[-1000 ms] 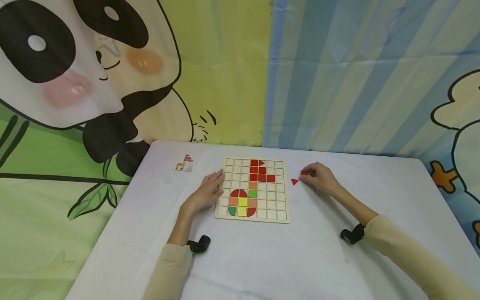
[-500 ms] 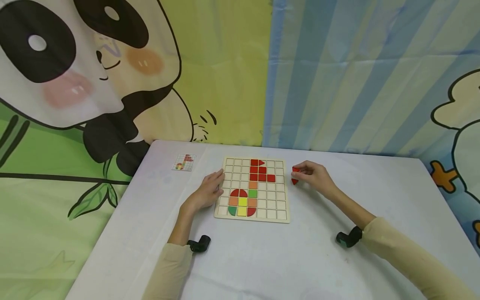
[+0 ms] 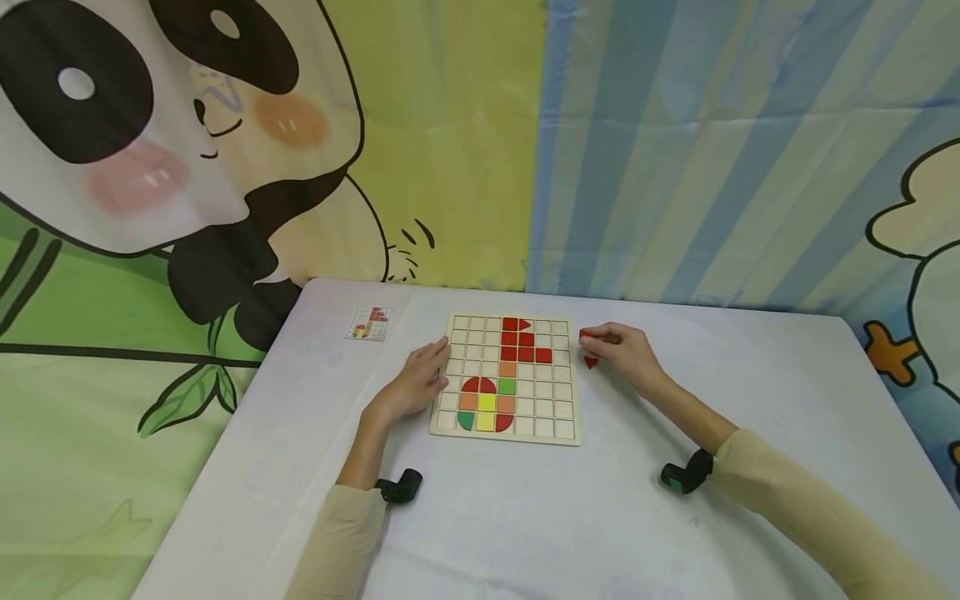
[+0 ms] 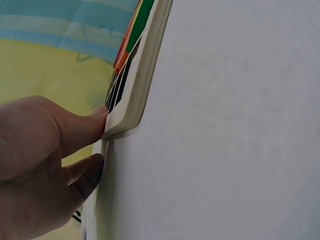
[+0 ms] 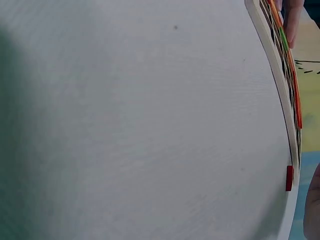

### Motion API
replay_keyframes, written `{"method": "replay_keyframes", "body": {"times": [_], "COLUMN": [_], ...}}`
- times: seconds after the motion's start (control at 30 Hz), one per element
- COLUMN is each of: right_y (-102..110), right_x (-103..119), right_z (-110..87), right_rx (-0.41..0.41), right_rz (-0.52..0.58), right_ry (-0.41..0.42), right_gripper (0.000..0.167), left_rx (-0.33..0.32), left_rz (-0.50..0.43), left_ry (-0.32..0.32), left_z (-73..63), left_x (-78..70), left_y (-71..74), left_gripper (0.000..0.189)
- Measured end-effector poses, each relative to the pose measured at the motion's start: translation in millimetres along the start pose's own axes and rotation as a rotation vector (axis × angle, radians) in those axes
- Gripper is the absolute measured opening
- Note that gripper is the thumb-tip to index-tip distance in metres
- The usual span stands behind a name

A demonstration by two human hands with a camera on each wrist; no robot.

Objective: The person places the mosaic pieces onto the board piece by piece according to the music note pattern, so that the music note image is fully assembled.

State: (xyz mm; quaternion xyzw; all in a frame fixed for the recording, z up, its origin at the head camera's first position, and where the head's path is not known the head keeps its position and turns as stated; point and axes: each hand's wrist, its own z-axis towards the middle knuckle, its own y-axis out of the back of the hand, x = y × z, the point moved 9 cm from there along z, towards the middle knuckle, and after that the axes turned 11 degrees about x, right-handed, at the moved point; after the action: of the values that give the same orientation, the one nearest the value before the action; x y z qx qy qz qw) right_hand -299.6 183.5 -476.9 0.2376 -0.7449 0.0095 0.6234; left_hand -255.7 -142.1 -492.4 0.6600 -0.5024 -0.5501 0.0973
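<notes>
A wooden grid board [image 3: 543, 408] lies on the table, partly filled with red, orange, green and yellow pieces. Its left edge is touched by my left hand [image 3: 407, 385]; in the left wrist view the thumb [image 4: 90, 127] rests at the board's edge near a corner. Just off the board's right side, my right hand [image 3: 632, 357] pinches a small red piece [image 3: 585, 332], whose shape the fingers mostly cover. Below those fingertips a red triangle [image 3: 591, 362] lies on the table close to the board; the right wrist view shows a red piece [image 5: 289, 178] edge-on there.
A small pattern card [image 3: 370, 323] with a coloured grid lies left of the board. White cloth covers the table [image 3: 525, 517], and a printed curtain [image 3: 450, 167] hangs behind it. Black wrist cameras [image 3: 401, 486] sit on both wrists.
My right hand has moved left with the red piece, from beyond the loose triangle to just above it beside the board. The left hand stays at the board's left edge.
</notes>
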Motion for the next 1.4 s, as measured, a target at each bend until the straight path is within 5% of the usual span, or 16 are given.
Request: {"method": "replay_keyframes", "body": {"times": [0.5,0.73,1.4], "right_y": [-24.6,-41.3,-54.2], "right_x": [13.4,19.6,41.6], "right_z": [26.1,41.4,55.5], "right_rx": [0.086,0.139,0.136], "right_rz": [0.060,-0.148,-0.481], "right_ry": [-0.036,-0.082,0.109], "right_gripper": [0.038,0.029,0.014], "left_rx": [-0.006,0.003,-0.011], "left_rz": [-0.011,-0.014,-0.010], "left_ry": [0.007,0.011,-0.023], "left_z": [-1.2,-2.2,-2.3], "left_x": [0.5,-0.9,-5.3], "left_y": [0.5,-0.4,1.6], "left_gripper": [0.061,0.061,0.062]}}
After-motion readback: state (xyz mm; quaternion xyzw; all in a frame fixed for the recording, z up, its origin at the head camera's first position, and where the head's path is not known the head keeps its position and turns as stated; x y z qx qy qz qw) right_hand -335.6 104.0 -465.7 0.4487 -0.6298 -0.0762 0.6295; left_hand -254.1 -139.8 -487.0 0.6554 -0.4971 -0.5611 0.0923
